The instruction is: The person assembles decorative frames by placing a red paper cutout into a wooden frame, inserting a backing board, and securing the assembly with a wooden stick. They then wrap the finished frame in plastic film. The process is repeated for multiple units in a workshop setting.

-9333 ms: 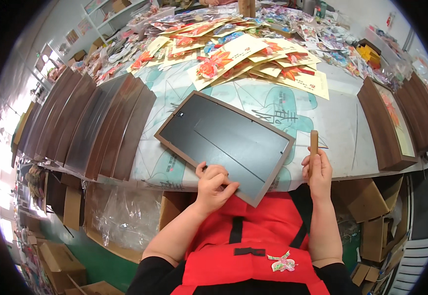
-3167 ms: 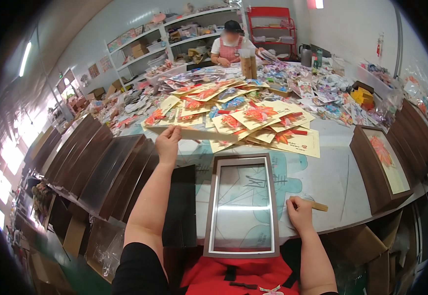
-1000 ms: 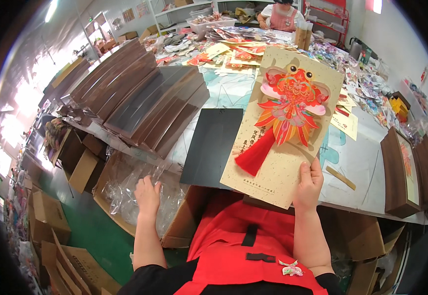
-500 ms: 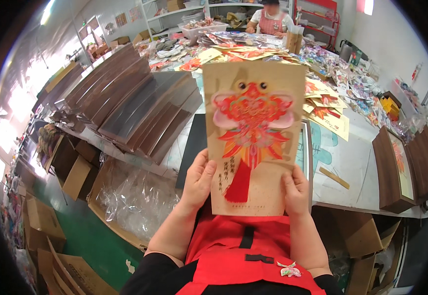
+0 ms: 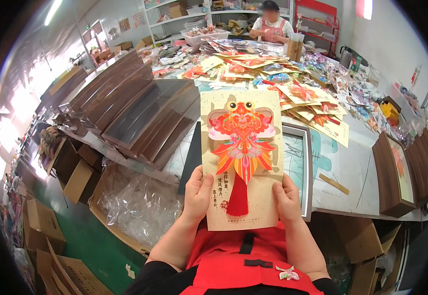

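Note:
I hold a tan card [image 5: 253, 206] upright in front of my chest; it bears a red and orange paper fish [image 5: 242, 140] with a red tassel [image 5: 237, 199]. My left hand [image 5: 198, 193] grips its lower left edge and my right hand [image 5: 286, 197] its lower right edge. Behind the card a grey picture frame [image 5: 305, 172] lies flat on the table [image 5: 356, 169], with a black backing board [image 5: 191, 157] beside it on the left.
Rows of dark wooden frames [image 5: 140, 113] lean at the left and more [image 5: 406, 167] at the right. Many colourful cards [image 5: 273, 73] cover the far table, where another person [image 5: 271, 24] works. A small wooden stick [image 5: 334, 184] lies near the frame. Cardboard boxes [image 5: 42, 226] and plastic wrap [image 5: 140, 206] sit below left.
My left hand came up from the plastic-filled box to take the card's left edge. The card swung from a tilt over the table to upright before me.

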Tool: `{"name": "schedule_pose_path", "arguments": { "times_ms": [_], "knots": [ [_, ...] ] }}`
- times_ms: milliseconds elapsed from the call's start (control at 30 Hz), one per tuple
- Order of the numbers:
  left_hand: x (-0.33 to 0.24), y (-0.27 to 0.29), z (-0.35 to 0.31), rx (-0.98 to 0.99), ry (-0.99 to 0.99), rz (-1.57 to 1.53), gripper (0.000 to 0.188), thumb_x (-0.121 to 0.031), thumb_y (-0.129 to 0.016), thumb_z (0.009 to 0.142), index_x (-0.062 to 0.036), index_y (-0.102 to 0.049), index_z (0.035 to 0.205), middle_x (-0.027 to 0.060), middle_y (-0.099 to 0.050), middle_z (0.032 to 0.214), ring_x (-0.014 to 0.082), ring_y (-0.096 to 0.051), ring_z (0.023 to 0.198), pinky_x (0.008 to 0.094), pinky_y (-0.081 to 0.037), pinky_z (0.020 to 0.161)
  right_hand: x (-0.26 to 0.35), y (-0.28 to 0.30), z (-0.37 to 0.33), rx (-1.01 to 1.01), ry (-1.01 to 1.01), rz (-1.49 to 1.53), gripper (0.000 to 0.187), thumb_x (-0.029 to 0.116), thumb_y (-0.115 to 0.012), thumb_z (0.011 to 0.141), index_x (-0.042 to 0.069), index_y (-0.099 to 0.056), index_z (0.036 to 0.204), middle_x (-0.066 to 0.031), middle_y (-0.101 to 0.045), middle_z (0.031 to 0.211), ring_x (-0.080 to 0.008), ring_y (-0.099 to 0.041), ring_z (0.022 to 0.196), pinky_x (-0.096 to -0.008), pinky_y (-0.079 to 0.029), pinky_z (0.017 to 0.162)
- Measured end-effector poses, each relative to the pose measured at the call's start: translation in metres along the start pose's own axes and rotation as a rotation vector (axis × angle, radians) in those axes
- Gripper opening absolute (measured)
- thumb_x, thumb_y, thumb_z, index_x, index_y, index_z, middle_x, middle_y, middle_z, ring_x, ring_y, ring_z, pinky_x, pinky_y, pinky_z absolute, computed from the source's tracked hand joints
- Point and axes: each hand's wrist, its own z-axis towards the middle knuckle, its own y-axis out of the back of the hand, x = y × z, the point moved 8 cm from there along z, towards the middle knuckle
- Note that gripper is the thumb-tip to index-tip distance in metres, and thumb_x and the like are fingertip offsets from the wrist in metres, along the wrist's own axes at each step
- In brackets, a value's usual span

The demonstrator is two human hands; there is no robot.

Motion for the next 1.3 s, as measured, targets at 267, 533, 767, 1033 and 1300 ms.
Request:
{"name": "schedule_pose_path", "arguments": {
  "times_ms": [267, 533, 767, 1033, 1300],
  "knots": [
    [0.002, 0.003, -0.003, 0.06, 0.02, -0.007, 0.028, -0.013, -0.046, 0.1, 0.0027, -0.046, 0.123, 0.0062, -0.059, 0.111, 0.0079, -0.055, 0.097, 0.0228, -0.045, 0.087, 0.005, -0.002, -0.003, -0.019, 0.048, -0.009, 0.036, 0.011, -0.046, 0.099, -0.003, -0.044, 0.131, -0.0086, -0.058, 0.12, -0.0124, -0.055, 0.107, -0.0265, -0.043, 0.092],
    [0.011, 0.017, 0.007, -0.108, 0.041, -0.127, 0.027, -0.015, -0.047, 0.1, 0.0017, -0.048, 0.121, 0.0061, -0.059, 0.113, 0.0116, -0.056, 0.102, 0.0272, -0.044, 0.091, 0.015, -0.014, -0.017, 0.029, 0.132, -0.293, 0.035, 0.011, -0.047, 0.098, -0.002, -0.048, 0.13, -0.0086, -0.06, 0.118, -0.0136, -0.055, 0.105, -0.0271, -0.043, 0.092],
    [0.019, 0.009, 0.022, -0.036, 0.178, -0.484, 0.042, -0.024, -0.053, 0.096, -0.0066, -0.044, 0.133, 0.0068, -0.062, 0.097, 0.0184, -0.061, 0.08, 0.0347, -0.048, 0.076, 0.027, -0.066, 0.017, 0.284, -0.022, -0.279, 0.038, 0.017, -0.048, 0.098, -0.003, -0.049, 0.13, -0.0106, -0.058, 0.123, -0.0173, -0.053, 0.112, -0.0307, -0.041, 0.095],
    [0.015, -0.003, 0.008, 0.232, 0.206, -0.542, 0.044, -0.012, -0.054, 0.093, -0.0074, -0.042, 0.136, 0.0035, -0.059, 0.114, 0.0138, -0.06, 0.099, 0.028, -0.051, 0.083, 0.007, -0.139, 0.058, 0.417, -0.191, -0.108, 0.021, 0.014, -0.052, 0.096, -0.002, -0.058, 0.108, -0.0025, -0.06, 0.078, -0.01, -0.054, 0.068, -0.0238, -0.043, 0.06],
    [-0.013, 0.097, 0.008, -0.089, 0.029, -0.331, 0.043, -0.034, -0.05, 0.098, -0.007, -0.045, 0.132, 0.0028, -0.059, 0.114, 0.0152, -0.059, 0.098, 0.0294, -0.051, 0.08, -0.029, -0.111, 0.082, 0.328, -0.145, 0.125, 0.013, 0.017, -0.054, 0.097, 0.005, -0.058, 0.097, 0.0056, -0.046, 0.062, -0.0028, -0.032, 0.048, -0.0185, -0.024, 0.042]
  ]
}}
